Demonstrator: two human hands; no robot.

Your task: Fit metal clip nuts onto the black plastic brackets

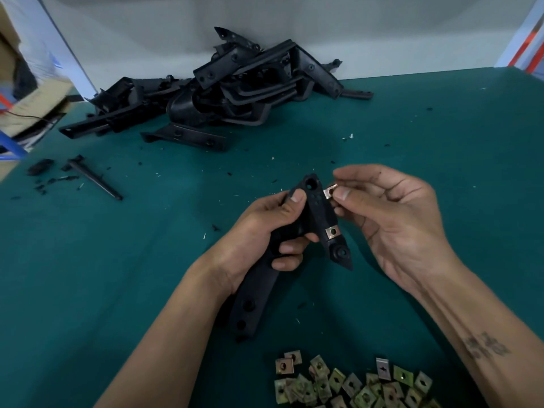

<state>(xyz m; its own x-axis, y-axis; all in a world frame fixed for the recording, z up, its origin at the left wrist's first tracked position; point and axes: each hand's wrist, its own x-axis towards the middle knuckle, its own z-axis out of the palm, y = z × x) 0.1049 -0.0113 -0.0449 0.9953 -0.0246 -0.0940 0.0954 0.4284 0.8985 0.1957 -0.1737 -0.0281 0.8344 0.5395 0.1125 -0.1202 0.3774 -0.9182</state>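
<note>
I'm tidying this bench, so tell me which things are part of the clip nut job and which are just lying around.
In the job: left hand, bracket, right hand, clip nut, fitted nut, loose nuts, bracket pile.

Lying about: black scraps, screw, cardboard box.

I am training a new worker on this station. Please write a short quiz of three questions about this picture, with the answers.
1. True or false: one clip nut already sits on the held bracket.
2. Which hand pinches the loose clip nut? A) left B) right
3. Fill in: the pile of spare clip nuts lies on the ___ table.

Key: 1 true. 2 B: the right hand pinches it; the left hand grips the bracket. 3 green.
</note>
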